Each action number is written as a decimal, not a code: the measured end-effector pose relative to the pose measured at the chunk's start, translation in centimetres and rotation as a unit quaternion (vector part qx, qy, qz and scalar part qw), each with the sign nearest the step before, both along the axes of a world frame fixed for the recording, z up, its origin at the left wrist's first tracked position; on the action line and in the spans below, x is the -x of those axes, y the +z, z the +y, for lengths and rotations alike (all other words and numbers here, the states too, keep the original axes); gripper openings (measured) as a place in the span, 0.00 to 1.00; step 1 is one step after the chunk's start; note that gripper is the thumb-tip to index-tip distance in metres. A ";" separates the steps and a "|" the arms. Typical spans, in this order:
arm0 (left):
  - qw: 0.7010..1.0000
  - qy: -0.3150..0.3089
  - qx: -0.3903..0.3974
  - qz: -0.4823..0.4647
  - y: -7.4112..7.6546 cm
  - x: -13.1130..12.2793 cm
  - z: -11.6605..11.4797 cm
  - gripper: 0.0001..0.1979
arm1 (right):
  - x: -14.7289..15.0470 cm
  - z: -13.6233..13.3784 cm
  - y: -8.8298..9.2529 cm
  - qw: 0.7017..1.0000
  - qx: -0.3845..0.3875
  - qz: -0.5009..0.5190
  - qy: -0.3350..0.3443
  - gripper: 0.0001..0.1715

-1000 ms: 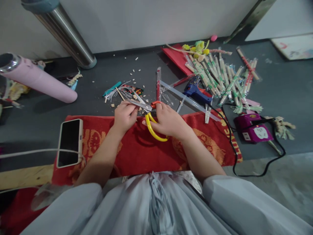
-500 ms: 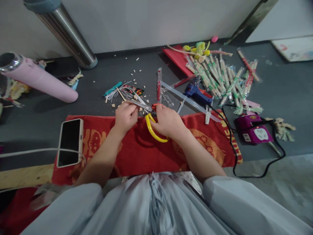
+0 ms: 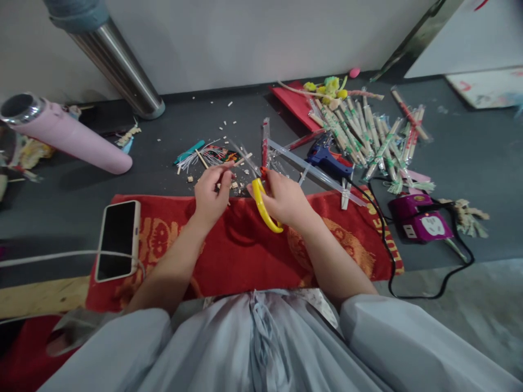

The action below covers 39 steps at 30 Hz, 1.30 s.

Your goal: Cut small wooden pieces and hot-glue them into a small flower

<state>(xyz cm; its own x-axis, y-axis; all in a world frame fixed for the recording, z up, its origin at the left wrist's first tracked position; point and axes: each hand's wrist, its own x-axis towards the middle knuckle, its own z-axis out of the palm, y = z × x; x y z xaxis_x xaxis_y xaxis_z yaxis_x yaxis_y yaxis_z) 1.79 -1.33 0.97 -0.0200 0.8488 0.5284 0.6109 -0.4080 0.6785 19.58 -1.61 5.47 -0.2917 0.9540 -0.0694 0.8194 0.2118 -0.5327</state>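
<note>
— Head view first: what do the hands have?

— At the centre of the frame the right hand (image 3: 286, 201) is wrapped around the yellow-handled metal scissors (image 3: 263, 204), fingers through the loops, blades aimed up and left; the blades look parted, though they are blurred. The left hand (image 3: 210, 193) pinches a thin pale wooden stick (image 3: 241, 159) between thumb and fingertips, its free end reaching toward the blades.

— Is it cut already?

— I judge the cutting well under way rather than finished; small pale wood offcuts (image 3: 226, 117) lie scattered over the dark grey floor (image 3: 469, 152) above the hands, and more sit just beside the left fingers; the stick in hand looks whole at this moment.

— And what is left?

— Plenty, by the look of it; in the upper right of the frame a heap of paper-wrapped wooden chopsticks (image 3: 368, 136) lies untouched, most in their green-printed sleeves.

— Anything else close by?

— A blue hot-glue gun (image 3: 327, 158) lies just right of the scissors, its black cord running to a purple power strip (image 3: 420, 223) at the right; a red patterned cloth (image 3: 245, 250) lies under the forearms; a smartphone in a pale case (image 3: 118, 239) rests on its left end; a pink cylindrical flask (image 3: 61, 133) lies on its side at the upper left.
</note>
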 end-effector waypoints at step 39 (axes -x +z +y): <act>0.952 -0.237 0.192 -0.023 -2.3 -1.5 -0.7 0.56 | 1.4 1.0 -2.0 0.990 0.054 0.128 0.016 0.14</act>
